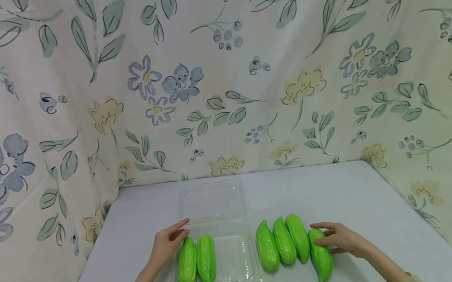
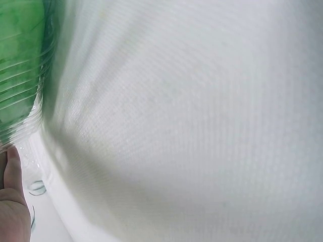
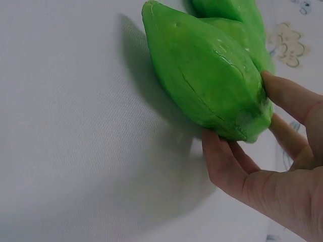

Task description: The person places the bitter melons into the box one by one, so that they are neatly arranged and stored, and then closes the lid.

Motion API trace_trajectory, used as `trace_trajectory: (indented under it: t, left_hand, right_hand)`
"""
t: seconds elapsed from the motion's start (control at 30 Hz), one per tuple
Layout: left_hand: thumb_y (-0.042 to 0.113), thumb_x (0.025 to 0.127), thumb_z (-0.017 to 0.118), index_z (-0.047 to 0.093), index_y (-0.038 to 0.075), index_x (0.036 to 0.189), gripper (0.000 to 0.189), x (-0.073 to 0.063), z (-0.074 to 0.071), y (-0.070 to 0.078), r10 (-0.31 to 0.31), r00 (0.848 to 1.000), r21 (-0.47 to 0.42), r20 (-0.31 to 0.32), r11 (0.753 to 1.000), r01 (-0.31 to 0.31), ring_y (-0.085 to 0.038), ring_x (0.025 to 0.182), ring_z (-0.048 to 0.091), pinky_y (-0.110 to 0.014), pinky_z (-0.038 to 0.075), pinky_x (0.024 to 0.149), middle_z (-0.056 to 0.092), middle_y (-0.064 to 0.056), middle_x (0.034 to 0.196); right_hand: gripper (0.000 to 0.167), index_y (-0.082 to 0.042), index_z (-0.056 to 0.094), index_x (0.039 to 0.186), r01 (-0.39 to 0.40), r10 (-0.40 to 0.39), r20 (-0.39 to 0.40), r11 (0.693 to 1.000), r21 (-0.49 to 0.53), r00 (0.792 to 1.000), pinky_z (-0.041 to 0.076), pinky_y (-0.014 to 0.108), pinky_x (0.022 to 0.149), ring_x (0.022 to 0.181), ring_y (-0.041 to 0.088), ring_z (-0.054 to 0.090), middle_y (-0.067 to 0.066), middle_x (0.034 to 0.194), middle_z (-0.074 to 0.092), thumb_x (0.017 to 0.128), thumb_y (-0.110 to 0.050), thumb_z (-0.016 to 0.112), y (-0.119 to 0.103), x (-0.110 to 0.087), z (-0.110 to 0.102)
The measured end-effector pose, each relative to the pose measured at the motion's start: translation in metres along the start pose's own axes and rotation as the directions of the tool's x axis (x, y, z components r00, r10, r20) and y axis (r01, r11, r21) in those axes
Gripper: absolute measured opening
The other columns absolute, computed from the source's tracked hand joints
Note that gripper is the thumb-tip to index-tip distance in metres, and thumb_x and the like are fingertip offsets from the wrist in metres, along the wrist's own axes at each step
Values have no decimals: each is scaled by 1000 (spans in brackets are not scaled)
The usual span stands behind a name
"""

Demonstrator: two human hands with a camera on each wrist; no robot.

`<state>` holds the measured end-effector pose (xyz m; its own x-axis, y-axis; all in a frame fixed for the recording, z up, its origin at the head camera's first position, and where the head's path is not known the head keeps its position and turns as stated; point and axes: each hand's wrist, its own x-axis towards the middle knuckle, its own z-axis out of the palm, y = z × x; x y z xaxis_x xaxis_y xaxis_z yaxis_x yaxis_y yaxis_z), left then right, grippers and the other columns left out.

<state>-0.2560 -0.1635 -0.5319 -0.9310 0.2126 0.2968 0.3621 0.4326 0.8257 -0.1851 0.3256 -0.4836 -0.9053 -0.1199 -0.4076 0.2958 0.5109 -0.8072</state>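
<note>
My right hand (image 1: 340, 239) holds a long, glossy green fruit-like piece (image 1: 323, 263) with a tapered end, fingers and thumb on either side of its far end. In the right wrist view this green piece (image 3: 202, 75) shows a lengthwise seam, close over the white surface. My left hand (image 1: 167, 243) is at the far left corner of a clear plastic clamshell box (image 1: 235, 261), index finger extended and fingertips near the leftmost green piece. A left digit (image 2: 14, 169) touches the ribbed plastic in the left wrist view. Two like green pieces (image 1: 206, 260) lie side by side in the box's left half.
Three more green pieces (image 1: 284, 241) stand in a row between the box and my right hand. The box's lid (image 1: 211, 201) lies folded back on the white table (image 1: 303, 188). Floral cloth (image 1: 216, 74) hangs behind and at the sides.
</note>
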Motion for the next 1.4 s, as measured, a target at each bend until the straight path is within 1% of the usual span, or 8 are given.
trace_trajectory:
  t: [0.2, 0.37, 0.63, 0.9, 1.17, 1.23, 1.3, 1.4]
  left_hand:
    - [16, 90, 65, 61, 5, 127, 38, 0, 0, 1, -4, 1000, -2, 0, 1000, 4, -17, 99, 69, -14, 51, 79, 65, -16, 121]
    - [16, 90, 65, 61, 5, 127, 38, 0, 0, 0, 3, 1000, -3, 2, 1000, -3, -17, 99, 69, -15, 52, 79, 65, -16, 121]
    - [15, 91, 64, 60, 4, 128, 39, -1, 0, -1, 14, 1000, -16, 8, 1000, -14, -15, 99, 69, -15, 51, 80, 65, -17, 121]
    - [15, 90, 65, 60, 5, 127, 38, 0, -1, 0, 2, 1000, -8, 7, 1000, -2, -17, 99, 69, -15, 52, 80, 66, -17, 119]
    - [14, 90, 65, 60, 4, 127, 39, 0, -1, 0, 19, 1000, -16, 7, 1000, -18, -14, 97, 69, -14, 51, 79, 67, -18, 115]
    - [15, 90, 65, 60, 4, 127, 39, 0, -1, 0, 23, 1000, -14, 6, 1000, -23, -14, 97, 69, -14, 52, 79, 67, -18, 116]
    - [15, 90, 65, 61, 4, 127, 38, 0, -1, 0, 23, 1000, -16, 2, 1000, -23, -14, 97, 69, -15, 52, 78, 67, -18, 116]
    - [14, 90, 65, 61, 5, 126, 38, 0, -1, 0, 24, 1000, -15, 0, 1000, -24, -13, 97, 69, -15, 52, 78, 67, -17, 117]
  right_hand:
    - [63, -3, 45, 139, -18, 18, -7, 1000, 15, 1000, 53, 52, 85, 126, 53, 39, 41, 139, 32, 86, -26, 70, 0, 0, 0]
    - [63, -3, 44, 140, -19, 20, -4, 999, 32, 1000, 52, 53, 86, 129, 55, 34, 42, 140, 28, 86, -26, 70, -1, -2, 0]
    - [64, -3, 44, 140, -24, 24, -24, 999, 31, 999, 53, 53, 85, 127, 55, 37, 44, 139, 28, 86, -26, 70, -2, -2, -2]
    - [65, -3, 41, 141, 0, 1, -18, 999, 37, 1000, 53, 52, 86, 131, 55, 31, 43, 141, 26, 87, -26, 69, -6, -3, -8]
    - [67, -3, 39, 143, 30, -28, -30, 997, 77, 999, 53, 51, 87, 133, 54, 28, 41, 142, 27, 88, -25, 69, -16, -4, -15]
    - [66, -3, 38, 143, 35, -33, -27, 995, 92, 999, 53, 51, 87, 132, 53, 30, 40, 142, 28, 88, -25, 68, -17, -5, -17]
    - [66, -3, 38, 143, 41, -39, -20, 994, 101, 999, 52, 52, 87, 128, 49, 38, 39, 141, 30, 89, -25, 68, -19, -5, -19]
    - [67, -2, 36, 144, 57, -56, -5, 992, 113, 998, 52, 52, 88, 116, 37, 53, 36, 138, 36, 90, -25, 66, -21, -6, -22]
